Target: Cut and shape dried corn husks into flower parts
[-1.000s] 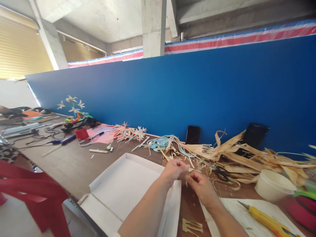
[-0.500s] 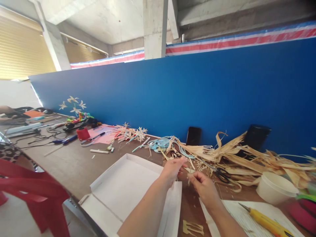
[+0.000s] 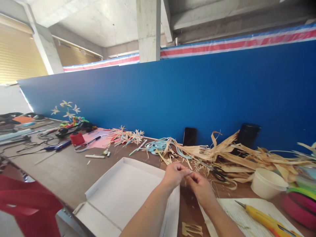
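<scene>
My left hand and my right hand meet fingertip to fingertip just past the right side of an open white cardboard box. Both are closed in a pinch on a small pale piece of husk, mostly hidden by the fingers. Beyond them spreads a heap of dry corn husks, with black-handled scissors lying among the strips. Below the hands, a flat piece of husk cut into strips rests on the brown table.
At the right are a white tub, a printed sheet, a yellow hot glue gun and a pink round object. A phone leans on the blue partition. Husk flowers and red thread lie left; a red chair stands beside the table.
My hands were slightly apart with the pale husk piece showing between them; now the fingertips have come together over it. The view has shifted a little.
</scene>
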Action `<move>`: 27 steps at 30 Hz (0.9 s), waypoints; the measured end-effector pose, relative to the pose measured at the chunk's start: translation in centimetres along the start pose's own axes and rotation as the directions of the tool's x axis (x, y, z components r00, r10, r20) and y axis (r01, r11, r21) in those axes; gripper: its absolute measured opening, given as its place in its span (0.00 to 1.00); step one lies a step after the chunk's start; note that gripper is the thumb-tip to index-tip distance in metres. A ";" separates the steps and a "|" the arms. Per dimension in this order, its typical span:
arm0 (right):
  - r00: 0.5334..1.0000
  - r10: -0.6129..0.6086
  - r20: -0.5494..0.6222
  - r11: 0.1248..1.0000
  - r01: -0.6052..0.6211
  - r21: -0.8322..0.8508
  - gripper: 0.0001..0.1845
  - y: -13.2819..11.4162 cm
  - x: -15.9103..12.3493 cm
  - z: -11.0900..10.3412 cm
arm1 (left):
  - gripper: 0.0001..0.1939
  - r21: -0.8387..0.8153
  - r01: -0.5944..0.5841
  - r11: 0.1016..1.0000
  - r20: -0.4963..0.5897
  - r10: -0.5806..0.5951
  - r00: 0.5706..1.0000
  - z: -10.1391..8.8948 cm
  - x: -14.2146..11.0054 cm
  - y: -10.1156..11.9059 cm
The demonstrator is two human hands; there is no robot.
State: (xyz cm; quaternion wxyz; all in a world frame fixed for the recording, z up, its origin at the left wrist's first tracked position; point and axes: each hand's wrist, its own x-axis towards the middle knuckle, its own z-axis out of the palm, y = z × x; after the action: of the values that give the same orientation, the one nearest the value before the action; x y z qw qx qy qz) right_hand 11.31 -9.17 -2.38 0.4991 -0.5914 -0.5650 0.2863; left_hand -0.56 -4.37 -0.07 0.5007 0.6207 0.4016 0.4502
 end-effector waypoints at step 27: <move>0.953 0.303 -0.012 0.701 -0.214 0.680 0.22 -0.3 0.4 -0.8 | 0.15 -0.265 0.285 0.921 0.195 -0.239 0.951 0.0 -0.1 -0.1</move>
State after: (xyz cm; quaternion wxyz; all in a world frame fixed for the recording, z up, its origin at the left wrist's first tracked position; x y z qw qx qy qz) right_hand 12.03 -9.01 -1.73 0.6669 -0.4614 -0.3028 0.5007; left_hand -0.57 -4.40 -0.22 0.6723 0.5152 0.3697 0.3820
